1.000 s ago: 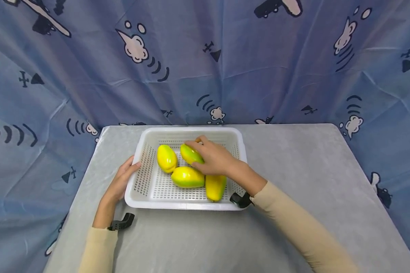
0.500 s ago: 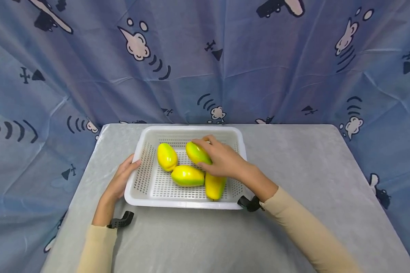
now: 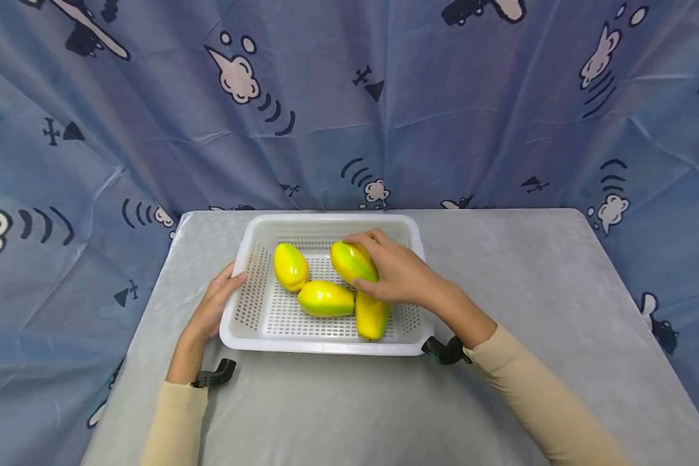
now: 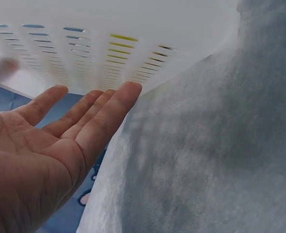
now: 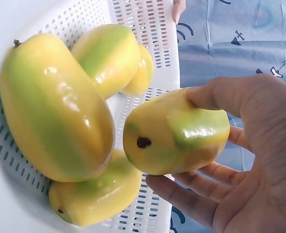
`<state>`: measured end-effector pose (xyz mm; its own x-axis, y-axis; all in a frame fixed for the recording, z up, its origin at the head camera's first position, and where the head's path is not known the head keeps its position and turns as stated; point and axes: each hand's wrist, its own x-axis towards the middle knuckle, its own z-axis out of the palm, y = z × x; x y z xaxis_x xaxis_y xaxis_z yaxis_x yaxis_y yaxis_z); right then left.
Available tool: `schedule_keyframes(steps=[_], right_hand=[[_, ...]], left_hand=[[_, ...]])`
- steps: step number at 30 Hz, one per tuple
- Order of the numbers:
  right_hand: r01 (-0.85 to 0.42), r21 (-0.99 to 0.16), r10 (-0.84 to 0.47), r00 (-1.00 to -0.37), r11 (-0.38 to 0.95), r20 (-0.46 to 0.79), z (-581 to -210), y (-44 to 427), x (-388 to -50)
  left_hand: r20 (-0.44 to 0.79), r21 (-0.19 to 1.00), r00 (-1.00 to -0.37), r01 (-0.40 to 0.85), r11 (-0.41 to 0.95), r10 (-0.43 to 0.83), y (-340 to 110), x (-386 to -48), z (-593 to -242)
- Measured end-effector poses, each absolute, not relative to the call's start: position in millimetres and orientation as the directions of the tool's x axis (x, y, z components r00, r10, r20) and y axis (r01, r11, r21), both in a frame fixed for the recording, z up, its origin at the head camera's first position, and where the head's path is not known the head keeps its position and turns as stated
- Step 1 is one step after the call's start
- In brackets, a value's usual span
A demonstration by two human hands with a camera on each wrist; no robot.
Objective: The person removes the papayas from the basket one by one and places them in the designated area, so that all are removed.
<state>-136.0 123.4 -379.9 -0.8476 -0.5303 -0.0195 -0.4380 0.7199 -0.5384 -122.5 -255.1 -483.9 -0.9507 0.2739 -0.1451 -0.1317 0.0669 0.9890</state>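
Observation:
My right hand holds a glossy yellow-green mango by its sides over the far right part of a white perforated basket. The right wrist view shows the dark stem end of this held mango, thumb on one side and fingers on the other. Other mangoes lie in the basket: one at left, one in the middle, one near the front. Another mango is hidden from the head view. My left hand grips the basket's left side, thumb over the rim, fingers against the outer wall.
The basket stands on a grey covered table, toward its far edge. A blue patterned curtain hangs behind and along both sides. Black bands sit on both wrists.
My right hand has moved to the right with the held mango, which now shows more of its surface. The left hand stays on the basket's side. The view has shifted slightly.

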Motion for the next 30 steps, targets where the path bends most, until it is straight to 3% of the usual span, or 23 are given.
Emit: schedule_keyframes(steps=[15,30], right_hand=[[-0.413,-0.65,-0.497,-0.865,0.638,0.062,-376,135,-128],[-0.316,-0.762,-0.377,-0.92,0.565,0.102,-376,160,-119]], left_hand=[[-0.133,0.991,-0.943,-0.12,0.063,0.306,-262,-122,-482],[-0.138,0.99,-0.944,-0.123,0.066,0.3,-255,-121,-483]])
